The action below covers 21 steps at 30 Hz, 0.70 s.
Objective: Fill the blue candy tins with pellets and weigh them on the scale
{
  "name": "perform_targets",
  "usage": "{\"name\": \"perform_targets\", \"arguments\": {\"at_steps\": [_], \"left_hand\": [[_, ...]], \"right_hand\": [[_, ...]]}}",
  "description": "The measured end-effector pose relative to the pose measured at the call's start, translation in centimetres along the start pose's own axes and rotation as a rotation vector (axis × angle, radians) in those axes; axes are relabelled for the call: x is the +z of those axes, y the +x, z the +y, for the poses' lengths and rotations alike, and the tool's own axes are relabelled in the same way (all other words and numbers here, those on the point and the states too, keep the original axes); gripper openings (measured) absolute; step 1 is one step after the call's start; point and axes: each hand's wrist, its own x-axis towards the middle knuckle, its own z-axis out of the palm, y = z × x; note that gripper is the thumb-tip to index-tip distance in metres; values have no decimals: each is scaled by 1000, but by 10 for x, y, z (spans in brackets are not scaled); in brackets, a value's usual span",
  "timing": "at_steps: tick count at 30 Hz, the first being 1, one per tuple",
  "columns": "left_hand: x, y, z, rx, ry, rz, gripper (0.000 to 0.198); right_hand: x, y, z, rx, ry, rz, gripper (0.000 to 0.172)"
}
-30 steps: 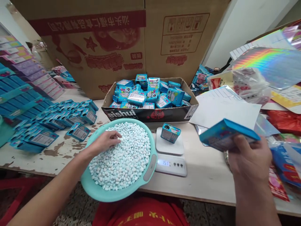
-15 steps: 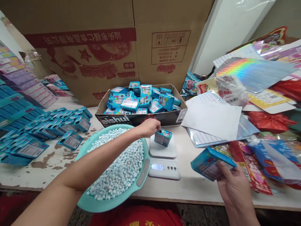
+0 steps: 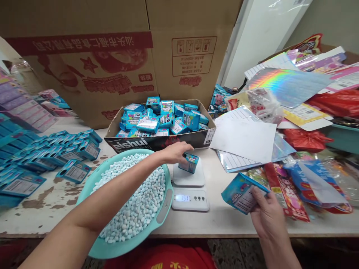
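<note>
A small blue candy box (image 3: 189, 163) stands on the white plate of a digital scale (image 3: 193, 201), whose display seems to read 151. My left hand (image 3: 177, 152) is at this box's left side, thumb and fingers around its upper left part. In my right hand (image 3: 265, 205), at the right, is another blue box (image 3: 243, 192), held tilted above the table. Under my left forearm sits a teal basin (image 3: 167, 201) full of pale blue and white candies (image 3: 134, 209). Behind the scale, an open carton (image 3: 157, 145) holds many blue boxes.
Rows of blue boxes (image 3: 56, 153) stand on the table at left, with a single one (image 3: 73, 171) near the basin. A large cardboard box (image 3: 117, 22) rises behind. White sheets (image 3: 244, 138) and colourful wrappers (image 3: 291, 190) lie at right.
The view has shifted, so most things sit further left. My left hand has gone from a pinch at the box's top left corner to spread fingers around its left side.
</note>
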Motion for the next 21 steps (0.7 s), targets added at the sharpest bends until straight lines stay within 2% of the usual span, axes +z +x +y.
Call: {"name": "perform_targets", "arguments": {"at_steps": [2, 4, 6, 8, 11, 13, 15, 17, 19, 21], "left_hand": [[10, -2, 2, -52, 39, -51, 47], [11, -8, 4, -143, 67, -12, 38], [2, -21, 2, -223, 50, 107, 37], [-18, -44, -8, -319, 15, 292, 41], [-50, -95, -34, -504, 41, 558, 47], [-66, -135, -54, -666, 126, 642, 49], [-75, -174, -76, -829, 236, 648, 46], [-74, -208, -100, -989, 343, 596, 42], [-65, -234, -125, -1138, 404, 513, 40], [-47, -250, -149, -1249, 386, 440, 40]], "right_hand": [[13, -4, 4, 90, 71, -13, 53], [24, -7, 8, 186, 124, -49, 46], [32, -8, 10, 264, 134, -100, 35], [35, -8, 11, 346, 110, -149, 27], [33, -14, 10, 466, 80, -171, 23], [29, -19, 8, 526, 78, -116, 30], [23, -21, 8, 576, 57, -12, 38], [14, -19, 11, 594, -21, 22, 42], [5, -16, 15, 595, -119, 0, 41], [-3, -16, 15, 614, -176, -13, 39]]}}
